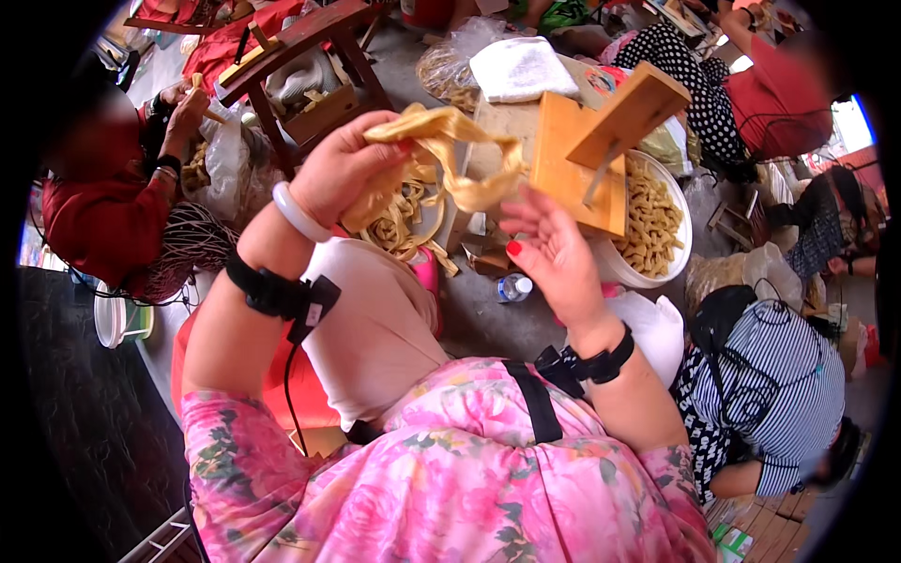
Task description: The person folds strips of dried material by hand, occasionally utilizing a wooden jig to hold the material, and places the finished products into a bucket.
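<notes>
Well left of the wooden stand (560, 131), the left hand (349, 171) is gripping a pale yellow strip (441, 125). Looping between the hands, the strip is running lengthwise rightward, toward the stand. Nearer the stand, the right hand (556, 251) is spreading its fingers; whether they're touching the strip is unclear.

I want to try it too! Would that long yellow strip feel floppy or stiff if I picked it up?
Probably floppy: the yellow strip droops in loose bends from the left hand. Likely light too, because it looks thin.
</notes>
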Demonstrator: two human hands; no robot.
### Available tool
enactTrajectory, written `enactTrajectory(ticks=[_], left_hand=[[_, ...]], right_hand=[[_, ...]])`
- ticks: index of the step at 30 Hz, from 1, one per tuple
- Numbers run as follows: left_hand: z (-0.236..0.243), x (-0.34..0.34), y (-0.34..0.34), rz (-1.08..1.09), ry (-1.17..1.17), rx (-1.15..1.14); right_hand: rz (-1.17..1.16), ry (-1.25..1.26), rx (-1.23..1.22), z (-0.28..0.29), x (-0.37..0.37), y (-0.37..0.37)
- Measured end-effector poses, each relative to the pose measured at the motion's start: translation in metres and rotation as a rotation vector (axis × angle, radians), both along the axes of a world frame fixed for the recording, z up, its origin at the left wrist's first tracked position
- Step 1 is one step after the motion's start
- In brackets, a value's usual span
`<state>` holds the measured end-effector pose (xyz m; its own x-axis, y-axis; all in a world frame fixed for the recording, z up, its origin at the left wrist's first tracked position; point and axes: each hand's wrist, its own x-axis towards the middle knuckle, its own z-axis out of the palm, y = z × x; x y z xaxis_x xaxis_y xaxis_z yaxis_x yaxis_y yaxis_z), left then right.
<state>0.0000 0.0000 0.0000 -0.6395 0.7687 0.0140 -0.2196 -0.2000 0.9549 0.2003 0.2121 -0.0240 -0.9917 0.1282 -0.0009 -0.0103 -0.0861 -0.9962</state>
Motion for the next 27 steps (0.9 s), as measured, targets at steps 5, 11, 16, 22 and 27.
enactTrajectory(ticks=[5,11,16,22,27], left_hand=[[0.016,0.098,0.018,-0.112,0.373,-0.402],[0.046,0.080,-0.003,0.140,0.299,-0.145],[0.073,0.088,0.000,0.146,0.305,0.036],[0.084,0.106,0.010,0.136,0.388,0.155],[0.089,0.127,0.010,0.189,0.419,0.180]], right_hand=[[-0.045,-0.005,-0.381,0.051,0.044,0.002],[-0.022,0.188,-0.387,0.102,0.083,0.009],[-0.018,0.128,-0.389,0.104,0.101,-0.001],[-0.108,0.216,-0.169,0.106,0.110,0.005],[0.179,0.229,-0.190,0.110,0.117,0.018]])
